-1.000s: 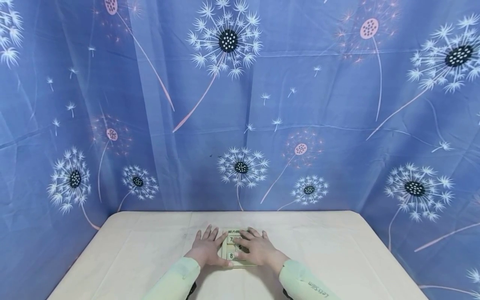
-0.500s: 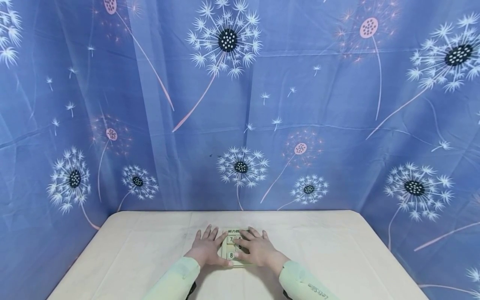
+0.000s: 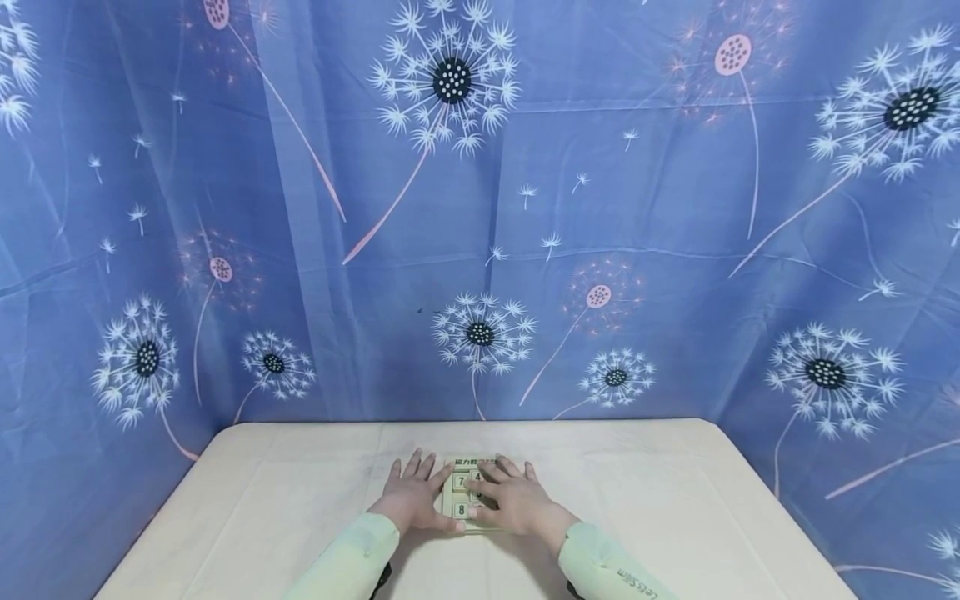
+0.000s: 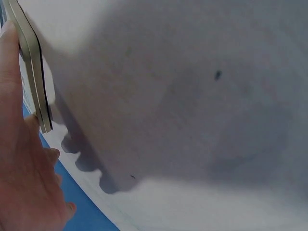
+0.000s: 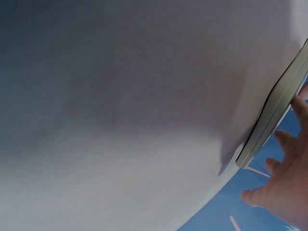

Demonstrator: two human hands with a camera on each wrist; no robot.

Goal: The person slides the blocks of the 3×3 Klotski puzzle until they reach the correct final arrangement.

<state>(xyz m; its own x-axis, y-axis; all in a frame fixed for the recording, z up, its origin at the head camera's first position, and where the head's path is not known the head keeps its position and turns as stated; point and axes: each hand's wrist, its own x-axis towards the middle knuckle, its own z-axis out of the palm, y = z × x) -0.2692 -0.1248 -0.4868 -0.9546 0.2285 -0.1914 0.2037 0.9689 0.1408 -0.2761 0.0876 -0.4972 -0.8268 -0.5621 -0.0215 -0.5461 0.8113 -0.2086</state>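
Observation:
A pale number slide puzzle (image 3: 447, 505) lies on the table between the two hands. Its tiles marked 7 (image 3: 461, 481), 8 (image 3: 461, 510) and 4 (image 3: 477, 477) show; much of its right half is hidden. Fingers spread, my left hand (image 3: 408, 500) rests along the puzzle's left side, with index finger and thumb at the frame. My right hand (image 3: 523, 503) reaches over the right half, thumb and index fingertips on the tiles. The left wrist view has the puzzle's thin side edge (image 4: 33, 67) by the fingers; another edge (image 5: 276, 110) is beside the right fingers in the right wrist view.
The table (image 3: 300, 475) has a cream cover and rounded back corners. Behind it and along both sides hangs a blue curtain (image 3: 390, 333) with a dandelion print. Pale green sleeves (image 3: 356, 554) cover the forearms. Small dark specks (image 4: 218, 75) mark the cover.
The head view has shifted very slightly. Both hands keep their places on the puzzle, and the 7 and 8 tiles stay where they were.

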